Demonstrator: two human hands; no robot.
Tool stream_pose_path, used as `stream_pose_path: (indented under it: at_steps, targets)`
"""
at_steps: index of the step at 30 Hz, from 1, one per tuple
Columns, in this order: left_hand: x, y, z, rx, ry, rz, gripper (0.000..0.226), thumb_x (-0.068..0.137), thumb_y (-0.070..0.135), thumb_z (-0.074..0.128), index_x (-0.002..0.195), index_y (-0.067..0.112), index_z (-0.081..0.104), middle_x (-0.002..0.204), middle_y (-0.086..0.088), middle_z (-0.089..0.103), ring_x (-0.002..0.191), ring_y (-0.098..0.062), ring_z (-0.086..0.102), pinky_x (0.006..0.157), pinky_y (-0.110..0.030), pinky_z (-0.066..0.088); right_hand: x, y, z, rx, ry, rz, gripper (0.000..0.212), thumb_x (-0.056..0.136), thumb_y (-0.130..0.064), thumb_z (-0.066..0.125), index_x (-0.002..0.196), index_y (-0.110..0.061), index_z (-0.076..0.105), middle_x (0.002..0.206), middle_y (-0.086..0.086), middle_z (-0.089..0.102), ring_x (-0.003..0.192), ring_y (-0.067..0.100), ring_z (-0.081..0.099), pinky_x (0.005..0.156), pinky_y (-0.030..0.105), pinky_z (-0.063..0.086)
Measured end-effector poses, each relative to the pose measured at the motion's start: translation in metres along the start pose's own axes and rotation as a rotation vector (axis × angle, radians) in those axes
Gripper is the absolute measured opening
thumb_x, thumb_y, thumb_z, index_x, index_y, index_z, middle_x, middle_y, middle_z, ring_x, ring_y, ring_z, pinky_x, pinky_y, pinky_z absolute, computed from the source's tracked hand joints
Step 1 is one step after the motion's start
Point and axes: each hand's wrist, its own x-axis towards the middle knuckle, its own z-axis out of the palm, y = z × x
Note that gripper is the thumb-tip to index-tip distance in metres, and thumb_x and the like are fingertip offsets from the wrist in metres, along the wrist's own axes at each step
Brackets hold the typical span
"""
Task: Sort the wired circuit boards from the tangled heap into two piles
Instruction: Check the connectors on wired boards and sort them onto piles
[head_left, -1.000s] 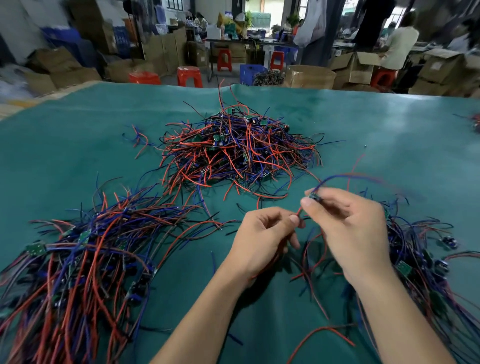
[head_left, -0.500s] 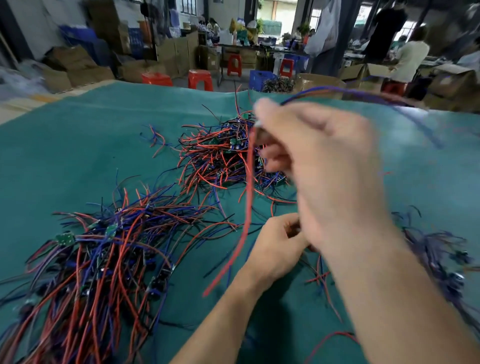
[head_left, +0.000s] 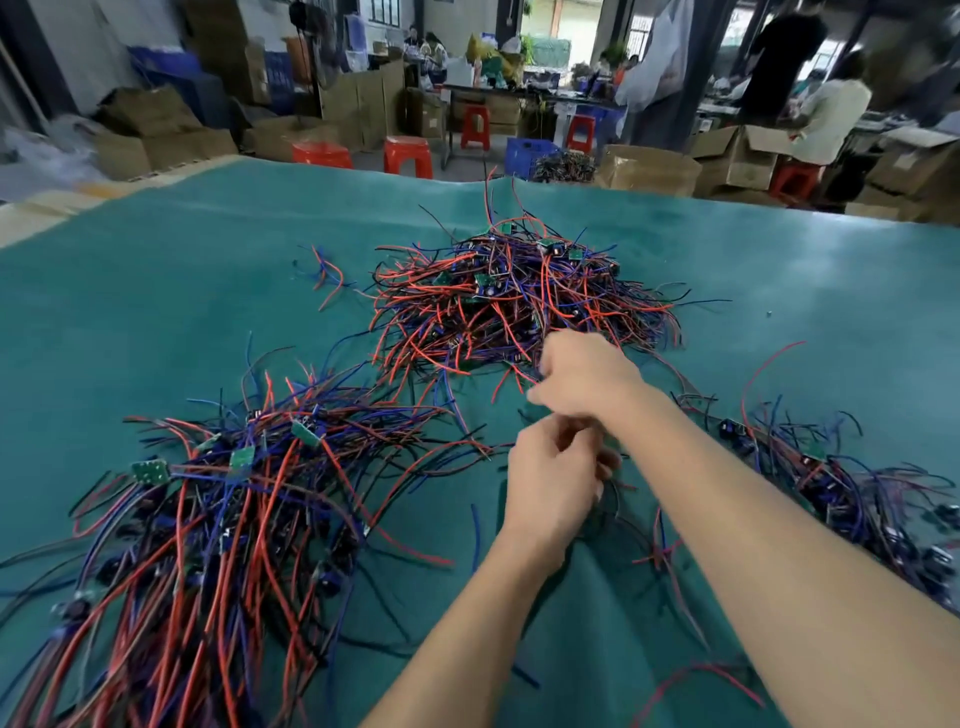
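The left hand (head_left: 551, 480) has its fingers curled inward over the green table covering (head_left: 156, 312); whether they grip a wire cannot be told. The right hand (head_left: 584, 376) is blurred, fingers bent at the near edge of the tangled heap of red, blue and black wired circuit boards (head_left: 514, 301); its grasp cannot be told either. A sorted pile of wired boards (head_left: 208, 519) lies to the left, another pile (head_left: 857, 493) to the right.
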Motion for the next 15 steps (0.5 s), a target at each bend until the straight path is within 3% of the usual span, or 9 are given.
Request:
stream_pose_path:
  at_steps: [2, 4, 7, 11, 13, 15]
  targets:
    - [0.0, 0.003, 0.002, -0.015, -0.003, 0.005, 0.019, 0.093, 0.008, 0.053, 0.079, 0.007, 0.067, 0.063, -0.002, 0.067, 0.042, -0.008, 0.047, 0.042, -0.019, 0.037, 0.004, 0.024, 0.005, 0.103, -0.017, -0.001, 0.011, 0.084, -0.027, 0.08, 0.085, -0.024, 0.069, 0.107, 0.006, 0.072, 0.107, 0.03, 0.066, 0.087, 0.033, 0.052]
    - [-0.001, 0.003, 0.003, -0.001, 0.008, 0.0, 0.016, 0.092, 0.005, 0.052, 0.084, 0.004, 0.067, 0.065, -0.006, 0.068, 0.041, -0.008, 0.046, 0.041, -0.019, 0.037, 0.007, 0.04, 0.005, 0.154, -0.028, -0.031, 0.023, 0.084, -0.025, 0.082, 0.069, -0.029, 0.065, 0.088, -0.001, 0.07, 0.098, 0.027, 0.068, 0.083, 0.031, 0.051]
    - [-0.003, 0.005, 0.003, -0.056, 0.002, -0.009, 0.017, 0.091, -0.001, 0.048, 0.091, 0.001, 0.065, 0.067, -0.009, 0.067, 0.041, -0.008, 0.046, 0.041, -0.018, 0.037, -0.001, 0.056, -0.001, 0.184, 0.068, -0.059, 0.028, 0.087, -0.027, 0.08, 0.064, -0.029, 0.065, 0.069, -0.01, 0.065, 0.08, 0.022, 0.064, 0.072, 0.028, 0.047]
    - [-0.002, 0.004, 0.003, -0.13, 0.016, -0.009, 0.015, 0.095, 0.001, 0.047, 0.1, 0.002, 0.06, 0.075, -0.012, 0.067, 0.046, -0.01, 0.051, 0.043, -0.02, 0.042, -0.028, 0.074, -0.011, 0.366, 0.414, -0.083, 0.026, 0.091, -0.03, 0.075, 0.068, -0.019, 0.072, 0.053, -0.007, 0.062, 0.057, 0.012, 0.057, 0.049, 0.011, 0.033]
    - [0.0, 0.003, 0.004, -0.174, 0.024, -0.002, 0.013, 0.1, 0.008, 0.047, 0.104, 0.004, 0.059, 0.081, -0.013, 0.067, 0.051, -0.011, 0.056, 0.045, -0.022, 0.046, -0.046, 0.079, -0.009, 0.47, 0.487, -0.076, 0.027, 0.09, -0.029, 0.074, 0.068, -0.016, 0.071, 0.051, -0.006, 0.061, 0.059, 0.012, 0.057, 0.052, 0.01, 0.036]
    - [0.0, 0.004, 0.004, -0.236, 0.021, -0.009, 0.018, 0.103, 0.018, 0.046, 0.105, 0.004, 0.057, 0.084, -0.014, 0.068, 0.055, -0.013, 0.059, 0.046, -0.023, 0.046, -0.064, 0.084, -0.002, 0.609, 0.433, -0.064, 0.025, 0.089, -0.031, 0.075, 0.069, -0.017, 0.072, 0.058, -0.005, 0.067, 0.054, 0.011, 0.056, 0.062, 0.023, 0.044]
